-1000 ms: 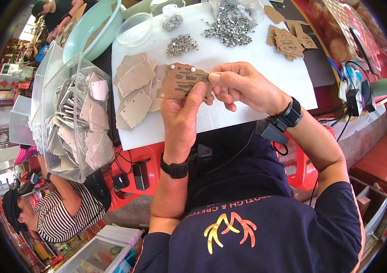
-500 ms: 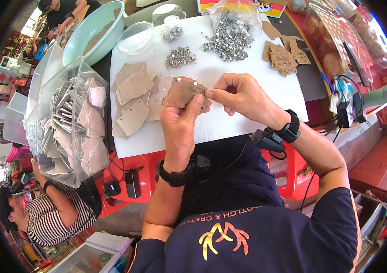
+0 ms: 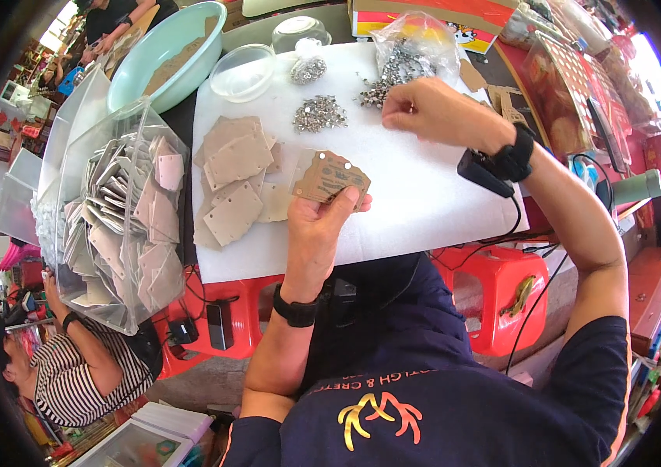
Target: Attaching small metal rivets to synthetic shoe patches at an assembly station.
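Note:
My left hand (image 3: 319,229) pinches a brown printed card (image 3: 332,177) between thumb and fingers, above the white work sheet. Two round pale fasteners (image 3: 322,156) sit along the card's upper edge, and a clear plastic piece shows at its left side. My right hand (image 3: 445,113) is apart from the card, its fingers curled together just in front of a large pile of small metal fasteners (image 3: 377,92). Its fingertips are partly hidden, so what they hold cannot be made out. A smaller pile of metal pieces (image 3: 320,114) lies to its left.
Grey-beige plates (image 3: 233,167) lie stacked at the left, beside a clear bin (image 3: 124,300) full of similar ones. Behind stand a pale green basin (image 3: 213,54) and clear tubs (image 3: 241,74). A cable hangs from my right wrist. Another person in stripes (image 3: 85,373) sits at lower left.
My right hand has let go of the card and moved up and right to the large fastener pile. My left hand still holds the card, slightly lower and further right.

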Motion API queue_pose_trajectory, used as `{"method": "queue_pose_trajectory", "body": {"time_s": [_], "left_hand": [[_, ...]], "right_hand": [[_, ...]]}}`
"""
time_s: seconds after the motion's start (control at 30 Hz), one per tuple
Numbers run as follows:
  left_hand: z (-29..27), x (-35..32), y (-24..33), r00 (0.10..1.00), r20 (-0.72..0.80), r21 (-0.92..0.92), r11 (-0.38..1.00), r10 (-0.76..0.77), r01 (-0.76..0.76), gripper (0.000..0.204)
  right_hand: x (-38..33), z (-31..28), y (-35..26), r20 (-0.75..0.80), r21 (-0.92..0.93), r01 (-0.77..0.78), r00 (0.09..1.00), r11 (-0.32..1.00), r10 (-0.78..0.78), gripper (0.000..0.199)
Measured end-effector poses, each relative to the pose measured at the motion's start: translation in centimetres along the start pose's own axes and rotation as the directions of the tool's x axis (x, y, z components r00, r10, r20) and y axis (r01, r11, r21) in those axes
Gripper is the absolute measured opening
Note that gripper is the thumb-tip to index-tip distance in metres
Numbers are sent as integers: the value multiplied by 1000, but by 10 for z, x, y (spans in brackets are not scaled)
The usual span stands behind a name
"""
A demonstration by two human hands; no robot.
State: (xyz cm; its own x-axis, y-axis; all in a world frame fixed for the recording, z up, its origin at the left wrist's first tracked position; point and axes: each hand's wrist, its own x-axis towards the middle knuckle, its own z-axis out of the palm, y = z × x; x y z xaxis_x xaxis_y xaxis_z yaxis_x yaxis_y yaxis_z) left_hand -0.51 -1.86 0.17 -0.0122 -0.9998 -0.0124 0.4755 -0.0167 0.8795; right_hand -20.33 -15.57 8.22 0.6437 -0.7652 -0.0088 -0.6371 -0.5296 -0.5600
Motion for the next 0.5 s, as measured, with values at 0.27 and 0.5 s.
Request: {"method": "queue_pose_trajectory", "body": {"time_s": [0.27,0.5], "left_hand": [[-3,0,-1,999,46,-50,999,11,-8,25],[-3,-1,-1,998,66,-67,998,18,-13,29]], "right_hand": [[48,30,23,-139,-484,77,977,872,-163,12],[59,39,31,-118,-570,163,954,806,-276,14]]}}
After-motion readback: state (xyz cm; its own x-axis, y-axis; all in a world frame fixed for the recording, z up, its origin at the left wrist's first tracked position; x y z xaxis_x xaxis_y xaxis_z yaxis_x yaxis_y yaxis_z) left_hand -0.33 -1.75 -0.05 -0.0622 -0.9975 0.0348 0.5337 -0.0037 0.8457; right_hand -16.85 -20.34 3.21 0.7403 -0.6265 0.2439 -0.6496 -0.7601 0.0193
